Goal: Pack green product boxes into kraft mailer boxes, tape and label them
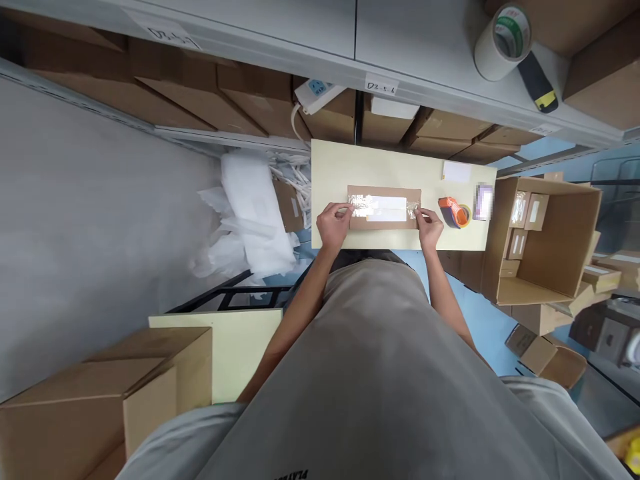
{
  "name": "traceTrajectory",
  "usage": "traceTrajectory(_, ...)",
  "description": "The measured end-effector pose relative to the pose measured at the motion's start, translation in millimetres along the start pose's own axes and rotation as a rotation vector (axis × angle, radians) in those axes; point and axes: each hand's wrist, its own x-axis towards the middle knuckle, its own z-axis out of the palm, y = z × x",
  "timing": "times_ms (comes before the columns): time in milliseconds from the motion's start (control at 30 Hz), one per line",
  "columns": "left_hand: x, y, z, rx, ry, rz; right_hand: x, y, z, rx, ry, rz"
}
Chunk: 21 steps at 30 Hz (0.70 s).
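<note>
A flat brown cardboard parcel [384,227] lies on a small pale table [390,163], with a white label and a strip of clear tape across its top. My left hand [333,223] rests at the parcel's left end, fingers pinched on the tape end. My right hand [429,225] is at the right end, fingers pressed on the tape there. An orange tape dispenser [454,211] sits just right of my right hand.
An open carton [545,237] with small boxes stands right of the table. White foam wrap [250,213] is heaped on the left. A shelf [320,50] runs above with flat cartons, a power strip [317,91], a tape roll [504,40]. Cartons [100,400] sit lower left.
</note>
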Motion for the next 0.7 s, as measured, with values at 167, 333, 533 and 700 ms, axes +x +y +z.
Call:
traceTrajectory(167, -7.1, 0.4, 7.4, -0.014, 0.046, -0.019, 0.5, -12.2, -9.2, -0.248, -0.027, -0.073)
traceTrajectory(333, -10.6, -0.4, 11.5, -0.019, 0.062, -0.023, 0.0, -11.4, -11.5, -0.172, -0.03, -0.082)
traceTrajectory(533, -5.6, -6.6, 15.4, -0.109, 0.082, -0.176, 16.5, 8.4, -3.9, 0.071, -0.069, 0.036)
traceTrajectory(700, -2.7, -3.6, 23.7, -0.199, 0.15, -0.282, 27.3, 17.5, 2.4, 0.233, -0.099, 0.108)
